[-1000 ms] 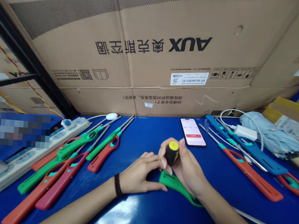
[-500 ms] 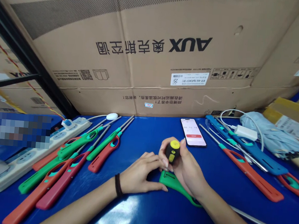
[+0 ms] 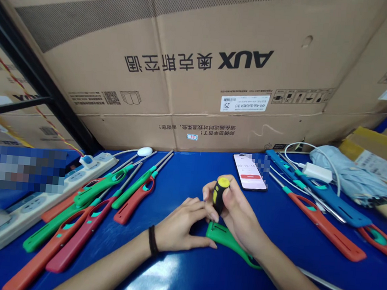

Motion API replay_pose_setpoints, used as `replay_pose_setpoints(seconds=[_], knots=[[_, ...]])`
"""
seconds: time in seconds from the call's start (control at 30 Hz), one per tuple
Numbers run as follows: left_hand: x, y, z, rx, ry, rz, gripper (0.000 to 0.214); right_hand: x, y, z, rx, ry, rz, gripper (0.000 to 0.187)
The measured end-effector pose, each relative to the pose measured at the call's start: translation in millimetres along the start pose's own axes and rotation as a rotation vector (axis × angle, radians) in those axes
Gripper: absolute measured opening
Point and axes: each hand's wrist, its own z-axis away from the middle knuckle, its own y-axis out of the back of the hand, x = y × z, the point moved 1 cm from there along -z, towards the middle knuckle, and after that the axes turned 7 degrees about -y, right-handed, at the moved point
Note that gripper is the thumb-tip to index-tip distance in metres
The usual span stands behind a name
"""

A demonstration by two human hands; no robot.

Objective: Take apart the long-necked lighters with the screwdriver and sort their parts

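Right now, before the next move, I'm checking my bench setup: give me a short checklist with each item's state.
1. Right hand wrapped around the black-and-yellow handle: ok.
2. Left hand free, holding nothing: ok.
3. Green lighter lying on the blue table beneath the right hand: ok.
4. Lower end of the handle visible: hidden by the fingers: cannot tell.
5. Phone timer readable: digits too small and partly blurred: cannot tell.
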Motion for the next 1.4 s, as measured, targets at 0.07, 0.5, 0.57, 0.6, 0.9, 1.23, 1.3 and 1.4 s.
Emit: replay_pose_setpoints(seconds=[0.07, 0.5, 0.57, 0.6, 0.9, 1.23, 1.3, 1.4], knots=[[-0.2, -0.1, -0.2, 0.001, 0.001, -0.004, 0.044, -0.7, 0.1, 0.0, 0.002, -0.063, 0.032, 0.032], [1.2, 1.3, -0.3, -0.036, 0.039, -0.025, 0.044, -2.7, -2.0, -1.1, -0.004, -0.096, -0.013, 0.048], [1.8, 1.6, -0.7, -0.043, 0.045, -0.021, 0.044, -2.5, -1.6, -1.0, -0.006, -0.068, -0.046, 0.05], [1.9, 1.7, -0.9, -0.045, 0.047, -0.02, 0.044, -2.4, -1.3, -0.9, -0.006, -0.036, -0.047, 0.047], [2.2, 2.5, -1.2, -0.022, 0.008, 0.017, 0.042, -1.0, -0.6, -0.8, -0.001, -0.075, -0.018, 0.054], [1.9, 2.2, -2.0, -0.037, 0.034, -0.002, 0.041, -0.4, -1.0, -1.4, 0.035, -0.103, 0.005, 0.053], [1.6, 2.2, -1.9, -0.033, 0.03, -0.006, 0.042, 0.0, -2.0, -1.8, 0.04, -0.049, -0.038, 0.048], [1.5, 1.8, -1.7, -0.025, 0.023, -0.034, 0.042, 1.0, -1.7, -2.1, 0.043, 0.01, 0.009, 0.039]])
